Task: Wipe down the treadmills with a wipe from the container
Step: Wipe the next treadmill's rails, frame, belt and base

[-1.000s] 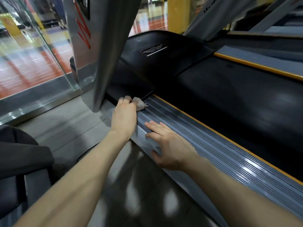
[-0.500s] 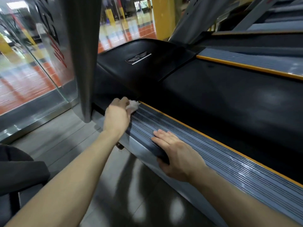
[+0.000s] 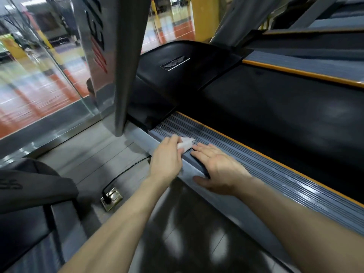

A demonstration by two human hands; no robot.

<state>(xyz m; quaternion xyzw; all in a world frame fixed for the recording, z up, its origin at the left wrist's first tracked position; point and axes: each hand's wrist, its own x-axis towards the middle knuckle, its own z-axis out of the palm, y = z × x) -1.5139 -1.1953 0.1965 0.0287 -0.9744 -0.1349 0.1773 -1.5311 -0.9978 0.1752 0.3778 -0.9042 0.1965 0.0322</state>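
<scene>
Glass wall panels [image 3: 39, 91] close the far left of my feed, with a blurred orange and pale floor beyond them. Below, at lower left, a dark part of a neighbouring machine [image 3: 29, 194] enters the view. Right of it, a metal floor socket [image 3: 111, 198] is set into the grey floor, and a black cable [image 3: 122, 174] is plugged into it. Above stands a grey upright [image 3: 128, 75] of the treadmill [image 3: 187, 75], beside its black hood.

The left hand [image 3: 167, 160] lies at the front end of the ribbed grey side rail [image 3: 266, 174], at its outer edge. Its fingers are curled over a crumpled white wipe [image 3: 186, 144], which shows past the fingertips and lies on the ribs. I cannot tell how firmly the wipe is pressed down.

Just beside it, the right hand [image 3: 218, 168] rests flat on the same rail with its fingers straight and together, their tips close to the wipe. Its thumb reaches down over the rail's smooth outer face, and the hand holds nothing.

An orange strip [image 3: 295, 172] borders the rail, and the black belt [image 3: 285, 119] lies beyond it at right.
</scene>
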